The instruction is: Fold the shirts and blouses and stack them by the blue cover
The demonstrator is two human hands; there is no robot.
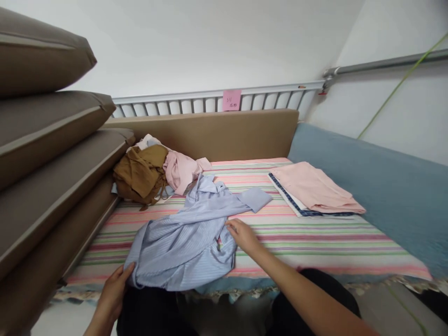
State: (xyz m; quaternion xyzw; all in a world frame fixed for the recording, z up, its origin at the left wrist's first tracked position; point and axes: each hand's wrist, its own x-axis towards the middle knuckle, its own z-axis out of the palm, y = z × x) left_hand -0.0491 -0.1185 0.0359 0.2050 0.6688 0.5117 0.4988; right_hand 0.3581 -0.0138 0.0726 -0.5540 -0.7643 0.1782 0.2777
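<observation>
A light blue striped shirt point(178, 247) lies loosely spread on the striped sheet point(308, 238), one sleeve stretched across it to the right. My left hand point(117, 284) pinches the shirt's lower left corner between thumb and fingers. At the shirt's right side, my right hand point(241, 233) pinches a bit of its fabric. The collar points away from me, towards the back. Close behind the shirt sits a heap with a brown garment point(143, 170) and a pink garment point(182, 170). To the right rests a stack of folded clothes, a pink folded garment point(311, 184) on top.
Thick brown cushions point(52, 182) are piled on the left. A brown padded board point(210, 135) stands at the back before a white radiator point(168, 106) bearing a pink note point(231, 100). A blue covered bolster point(371, 172) borders the right side.
</observation>
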